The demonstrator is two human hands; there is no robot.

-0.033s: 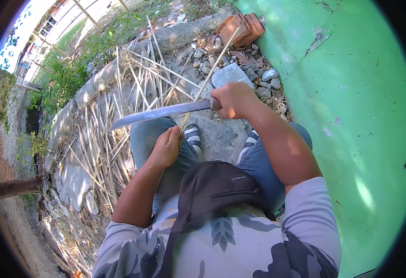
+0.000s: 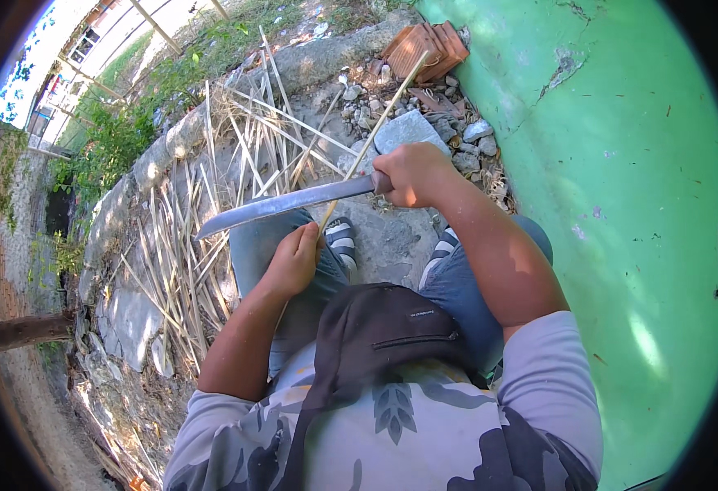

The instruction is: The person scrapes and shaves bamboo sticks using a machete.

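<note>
Left hand (image 2: 296, 255) pinching 1 pale strip (image 2: 388, 114) by its low end, strip running to 1 o'clock. Right hand (image 2: 415, 174) clenched on the machete (image 2: 284, 205) handle, blade toward 9 o'clock across the strip; contact: can't tell. Strip looks light, springy; best held near the end, clear of the blade. Machete likely heavier.

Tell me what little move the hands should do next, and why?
Perhaps the right hand should slide the machete gently up the thin pale stick, away from the left hand: the blade crosses the stick just above the left fingers, which grip its lower end.
</note>
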